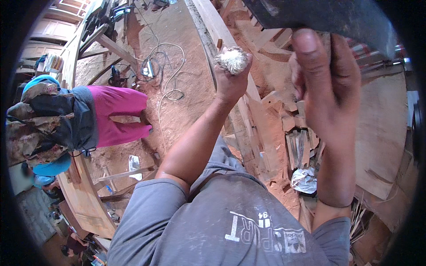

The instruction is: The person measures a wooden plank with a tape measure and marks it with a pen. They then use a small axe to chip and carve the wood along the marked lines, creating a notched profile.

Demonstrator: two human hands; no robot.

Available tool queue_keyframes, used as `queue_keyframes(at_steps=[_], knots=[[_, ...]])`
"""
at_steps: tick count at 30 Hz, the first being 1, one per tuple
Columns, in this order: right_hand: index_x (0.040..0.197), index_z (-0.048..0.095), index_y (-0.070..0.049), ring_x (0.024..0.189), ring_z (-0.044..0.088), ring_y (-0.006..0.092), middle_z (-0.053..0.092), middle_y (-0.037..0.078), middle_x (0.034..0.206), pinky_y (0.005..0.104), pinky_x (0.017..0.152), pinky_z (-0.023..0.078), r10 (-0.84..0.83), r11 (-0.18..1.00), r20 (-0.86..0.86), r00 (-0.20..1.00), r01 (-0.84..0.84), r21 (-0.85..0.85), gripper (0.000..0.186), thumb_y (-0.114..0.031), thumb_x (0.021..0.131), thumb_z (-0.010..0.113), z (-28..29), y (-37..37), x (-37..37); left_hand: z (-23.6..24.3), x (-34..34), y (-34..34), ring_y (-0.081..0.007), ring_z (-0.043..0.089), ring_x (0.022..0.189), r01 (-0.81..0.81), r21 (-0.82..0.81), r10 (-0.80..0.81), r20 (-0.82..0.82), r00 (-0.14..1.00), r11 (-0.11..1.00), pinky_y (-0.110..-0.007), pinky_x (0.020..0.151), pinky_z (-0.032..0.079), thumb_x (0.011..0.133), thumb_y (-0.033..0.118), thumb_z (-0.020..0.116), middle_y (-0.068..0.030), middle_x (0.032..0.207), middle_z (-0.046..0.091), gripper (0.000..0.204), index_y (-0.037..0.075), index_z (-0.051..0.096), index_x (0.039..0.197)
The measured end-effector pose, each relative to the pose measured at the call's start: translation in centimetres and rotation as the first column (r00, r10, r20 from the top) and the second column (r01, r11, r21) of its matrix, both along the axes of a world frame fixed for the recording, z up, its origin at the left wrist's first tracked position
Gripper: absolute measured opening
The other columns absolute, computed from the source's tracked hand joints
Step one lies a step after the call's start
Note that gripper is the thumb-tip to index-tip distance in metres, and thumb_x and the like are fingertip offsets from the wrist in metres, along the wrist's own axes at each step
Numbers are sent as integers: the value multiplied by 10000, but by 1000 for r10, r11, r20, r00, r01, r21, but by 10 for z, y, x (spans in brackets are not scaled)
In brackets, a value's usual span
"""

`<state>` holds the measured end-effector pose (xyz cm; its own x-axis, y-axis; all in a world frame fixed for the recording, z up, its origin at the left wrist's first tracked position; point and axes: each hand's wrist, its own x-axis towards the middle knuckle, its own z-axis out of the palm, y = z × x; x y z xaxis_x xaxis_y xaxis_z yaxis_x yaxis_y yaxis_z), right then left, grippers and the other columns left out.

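Observation:
My left hand point(232, 84) is closed around something whose whitish, frayed, brush-like end point(232, 60) sticks out above the fist. The rest of it is hidden by the fingers. Raised higher and closer to the camera, my right hand point(327, 84) has curled fingers, with the thumb up against the lower edge of a dark, flat, broad piece point(328, 20). That piece runs out of the picture at the top right, and its kind cannot be made out. A gap separates the two hands.
Long timber beams point(248, 88) run beneath my left hand. Offcuts point(299, 146), crumpled white plastic point(304, 180) and a wooden board point(377, 137) lie at the right. A pale cable point(183, 57) loops over the sawdust-covered ground. A person in pink trousers point(120, 116) stands left, beside a wooden panel point(86, 201).

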<state>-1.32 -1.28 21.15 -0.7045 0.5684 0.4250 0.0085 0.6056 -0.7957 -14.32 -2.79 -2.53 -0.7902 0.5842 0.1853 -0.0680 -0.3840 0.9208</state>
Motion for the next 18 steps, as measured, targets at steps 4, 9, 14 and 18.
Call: queue_keyframes(at_steps=[4,9,14,18], knots=[[1096,662,-48,998,716,502,744,280,969,565,839,567,-214,933,713,668,-76,351,460,-503,1048,622,-32,19,1,6,0,-3,-179,702,1001,32,33,-19,-342,939,999,-342,861,570,939,93,774,-63,1121,747,236,19,711,1153],[1214,675,-12,1094,717,486,749,300,1040,514,947,550,-81,996,600,796,45,76,580,-564,1050,602,-23,32,13,7,-27,-2,-134,668,907,203,109,-195,-78,978,973,-310,735,545,966,94,753,-27,1041,699,169,39,672,1103],[1332,664,45,1206,714,402,753,290,1164,447,1039,518,-175,978,524,834,211,-9,728,-618,1039,602,-10,34,34,24,-6,-12,-130,623,768,200,-9,-193,221,956,980,-327,701,528,976,95,767,18,820,654,137,26,666,913],[1390,649,0,903,621,204,656,113,940,332,790,465,-165,976,439,883,210,-57,683,-585,1037,649,13,22,37,16,13,-9,-80,553,599,-2,-78,-16,-230,973,997,-284,493,427,985,99,769,44,754,601,166,98,607,946]])
